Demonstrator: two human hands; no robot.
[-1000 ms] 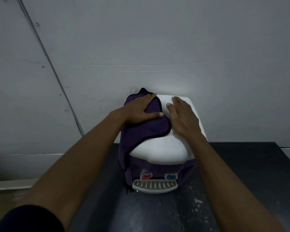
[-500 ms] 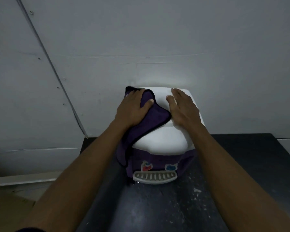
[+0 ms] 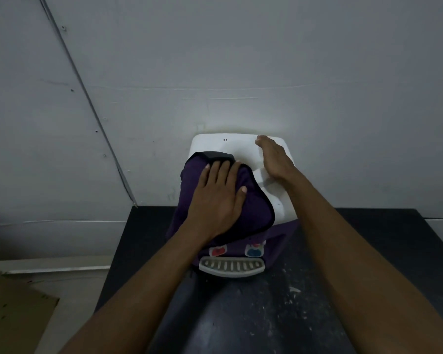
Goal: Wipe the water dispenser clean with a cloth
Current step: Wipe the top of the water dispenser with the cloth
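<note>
Left hand (image 3: 219, 198) pressing purple cloth (image 3: 253, 208) with flat, extended fingers onto white water dispenser (image 3: 243, 146) top, right hand (image 3: 274, 159) resting flat, fingers straight, beside it

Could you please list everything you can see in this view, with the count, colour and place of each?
water dispenser: one, white top and purple front, on the table against the wall
cloth: one, purple, draped over the dispenser's top and left side
drip tray: one, white, at the dispenser's front base
tap tabs: two, one red and one blue, above the drip tray
table: one, black with white specks
wall: grey, behind
cable: one, grey, diagonal on the wall
cardboard: one, brown, lower left
left hand: flat, presses the cloth
right hand: flat, rests on the dispenser top
</note>
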